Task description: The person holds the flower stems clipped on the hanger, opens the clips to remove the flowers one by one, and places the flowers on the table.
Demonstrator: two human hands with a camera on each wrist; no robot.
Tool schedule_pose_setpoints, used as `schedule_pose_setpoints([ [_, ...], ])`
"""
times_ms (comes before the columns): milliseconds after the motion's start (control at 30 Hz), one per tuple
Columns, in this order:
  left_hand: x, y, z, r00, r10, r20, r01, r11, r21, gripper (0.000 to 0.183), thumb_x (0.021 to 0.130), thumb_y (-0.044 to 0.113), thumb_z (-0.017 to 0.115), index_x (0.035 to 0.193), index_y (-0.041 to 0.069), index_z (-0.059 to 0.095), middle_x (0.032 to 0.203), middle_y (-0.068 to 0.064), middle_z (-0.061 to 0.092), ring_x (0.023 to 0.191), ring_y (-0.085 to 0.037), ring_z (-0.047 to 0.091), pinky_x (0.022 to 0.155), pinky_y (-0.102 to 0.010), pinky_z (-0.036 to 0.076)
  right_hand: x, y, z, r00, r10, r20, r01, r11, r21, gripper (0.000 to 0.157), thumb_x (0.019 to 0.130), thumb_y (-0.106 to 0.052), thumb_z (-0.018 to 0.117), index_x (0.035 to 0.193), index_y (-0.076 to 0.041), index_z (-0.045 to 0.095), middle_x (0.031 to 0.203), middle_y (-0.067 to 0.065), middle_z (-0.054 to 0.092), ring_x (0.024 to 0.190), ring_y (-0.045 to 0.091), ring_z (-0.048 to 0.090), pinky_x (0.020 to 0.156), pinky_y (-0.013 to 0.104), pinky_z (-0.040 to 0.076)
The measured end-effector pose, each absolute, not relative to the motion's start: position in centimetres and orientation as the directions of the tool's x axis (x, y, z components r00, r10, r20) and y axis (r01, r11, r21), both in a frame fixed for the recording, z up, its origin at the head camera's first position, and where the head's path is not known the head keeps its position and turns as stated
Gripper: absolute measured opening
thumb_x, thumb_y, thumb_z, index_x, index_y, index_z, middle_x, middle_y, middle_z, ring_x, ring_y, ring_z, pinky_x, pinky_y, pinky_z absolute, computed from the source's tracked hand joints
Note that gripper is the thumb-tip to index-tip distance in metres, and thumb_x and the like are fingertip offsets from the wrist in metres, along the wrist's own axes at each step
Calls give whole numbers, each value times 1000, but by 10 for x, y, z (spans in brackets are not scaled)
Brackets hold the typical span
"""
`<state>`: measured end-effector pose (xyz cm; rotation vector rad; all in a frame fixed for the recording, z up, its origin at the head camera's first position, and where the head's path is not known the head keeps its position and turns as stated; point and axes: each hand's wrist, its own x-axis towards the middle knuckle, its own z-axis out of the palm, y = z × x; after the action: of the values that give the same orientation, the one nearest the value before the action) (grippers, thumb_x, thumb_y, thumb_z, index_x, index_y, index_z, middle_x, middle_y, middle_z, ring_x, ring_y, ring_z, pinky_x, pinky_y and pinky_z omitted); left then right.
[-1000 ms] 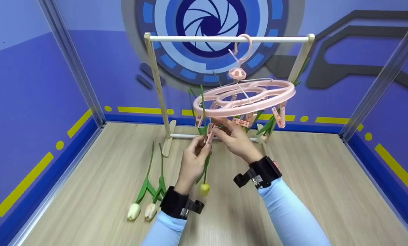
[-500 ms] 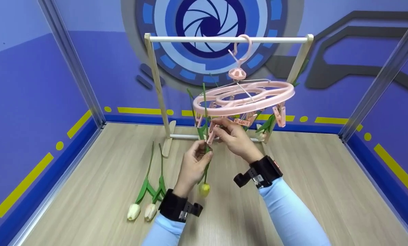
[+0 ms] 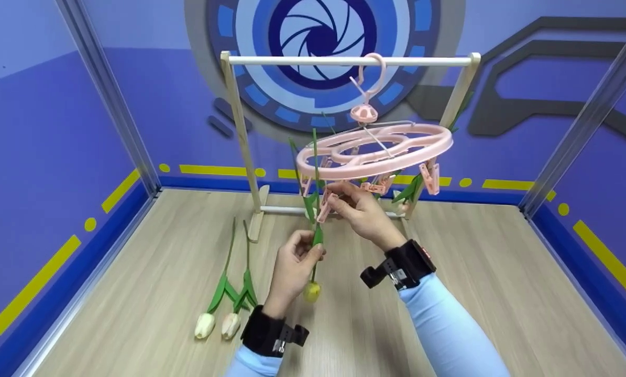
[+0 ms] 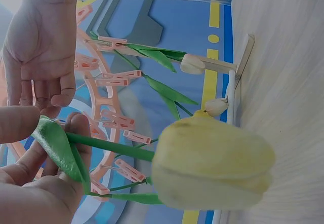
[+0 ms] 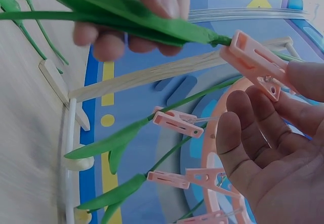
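Left grip (image 3: pixel 296 256) is curled around an upside-down yellow tulip (image 3: pixel 312 291); my right grip (image 3: pixel 359 215) pinches a pink clip (image 3: pixel 323 212) at its stem (image 4: pixel 114 147). Below the ring hanger (image 3: pixel 368 168) I see other clipped tulips (image 5: pixel 116 135); two pale tulips (image 3: pixel 205 325) lie on the bench (image 3: pixel 543 303).

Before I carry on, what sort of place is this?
Probably a staged work booth: blue panels and metal posts rise around a wood-grain surface, where a pink clip hanger hangs from a rack.

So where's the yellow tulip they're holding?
In the head view, the yellow tulip is near the middle, upside down in the left hand, right of two pale tulips, with its stem at the pink clip in the right hand.
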<state>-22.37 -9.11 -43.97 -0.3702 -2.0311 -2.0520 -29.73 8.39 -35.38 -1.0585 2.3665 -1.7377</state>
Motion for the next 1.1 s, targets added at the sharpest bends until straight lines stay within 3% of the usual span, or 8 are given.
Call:
schedule_pose_setpoints([
  [133, -221, -92, -442, -940, -15, 340, 339, 6, 941, 19, 101, 1, 62, 117, -9, 61, 102, -21, 66, 89, -25, 67, 79, -28, 57, -297, 85, -355, -770, -522, 368, -512, 159, -844, 32, 108, -13, 54, 135, 5, 58, 118, 21, 67, 101, 25, 68, 92, 49, 58],
  [300, -219, -92, -443, -941, -53, 333, 334, 6, 943, 17, 102, 5, 64, 113, -7, 64, 97, -20, 67, 89, -38, 68, 77, -29, 57, -298, 86, -356, -769, -523, 366, -506, 150, -849, 32, 108, -13, 55, 134, 5, 59, 117, 20, 67, 103, 29, 69, 93, 48, 58],
  [433, -220, -94, -443, -937, -76, 341, 339, 39, 940, 16, 102, 9, 65, 110, -5, 66, 95, -21, 68, 87, -37, 68, 76, -29, 57, -299, 87, -357, -767, -528, 364, -500, 137, -855, 30, 108, -12, 56, 131, 5, 60, 116, 19, 68, 106, 39, 69, 94, 48, 57],
  [567, -222, -96, -444, -932, -88, 353, 349, 58, 935, 16, 102, 10, 66, 109, -4, 68, 93, -19, 69, 84, -33, 68, 75, -28, 57, -298, 88, -356, -776, -522, 353, -489, 146, -860, 31, 108, -13, 55, 132, 6, 60, 119, 19, 68, 108, 39, 69, 94, 43, 58],
  [800, -222, -100, -443, -928, -114, 355, 348, 74, 934, 16, 101, 10, 66, 109, -4, 69, 93, -15, 68, 84, -28, 68, 75, -27, 56, -298, 90, -356, -782, -519, 346, -489, 166, -857, 31, 108, -14, 55, 131, 7, 60, 118, 18, 68, 101, 20, 69, 84, 28, 56],
  [1100, -221, -102, -440, -926, -130, 353, 346, 74, 935, 15, 101, 9, 67, 107, -4, 70, 92, -16, 69, 82, -20, 67, 74, -26, 55, -298, 93, -358, -779, -522, 347, -502, 190, -844, 26, 106, -14, 58, 125, 3, 65, 114, 16, 71, 98, 37, 66, 79, 25, 52],
])
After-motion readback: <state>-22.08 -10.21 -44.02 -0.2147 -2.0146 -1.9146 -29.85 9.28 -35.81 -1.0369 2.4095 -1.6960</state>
